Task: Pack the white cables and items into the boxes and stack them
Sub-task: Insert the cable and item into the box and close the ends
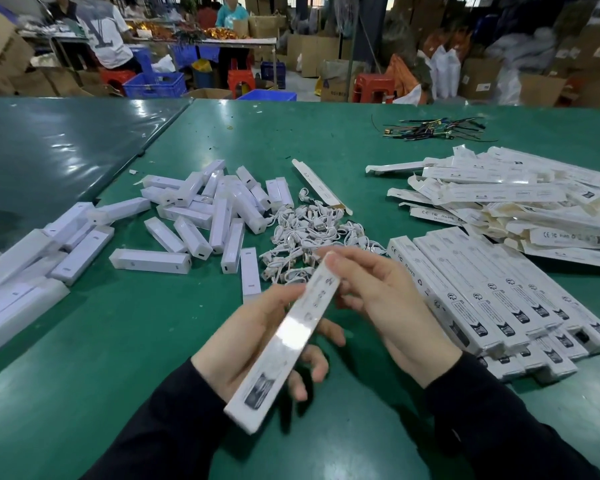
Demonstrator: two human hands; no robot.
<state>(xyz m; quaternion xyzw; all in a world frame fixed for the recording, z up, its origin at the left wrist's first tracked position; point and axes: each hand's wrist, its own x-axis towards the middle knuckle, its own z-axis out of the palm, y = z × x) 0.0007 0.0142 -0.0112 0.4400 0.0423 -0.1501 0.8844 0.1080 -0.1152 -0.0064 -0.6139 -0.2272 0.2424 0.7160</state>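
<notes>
Left hand (257,344): grips the lower half of a long white box (284,341) from below, fingers curled round its underside.
Right hand (385,306): pinches the box's far end, fingertips on its top edge.
Box: held above the table (153,393), slanting from the near left up to the far right, printed face up, its middle catching glare; the far end is blurred.
Cables (305,233): a heap of small white coiled cables on the table, just beyond the hands.
Items (215,209): short white blocks lying loose in a pile left of the cables, more of them trailing toward the left edge.
Packed boxes (492,299): a row of closed boxes side by side on the table, right of the hands, resting on another layer beneath.
Flat boxes (520,202): an untidy pile of unfolded ones behind the packed row, and one lone flat box (321,187) beyond the cables.
Wires (433,129): a small dark bundle far back on the table.
Background: seated people, blue crates, red stools, cartons.
</notes>
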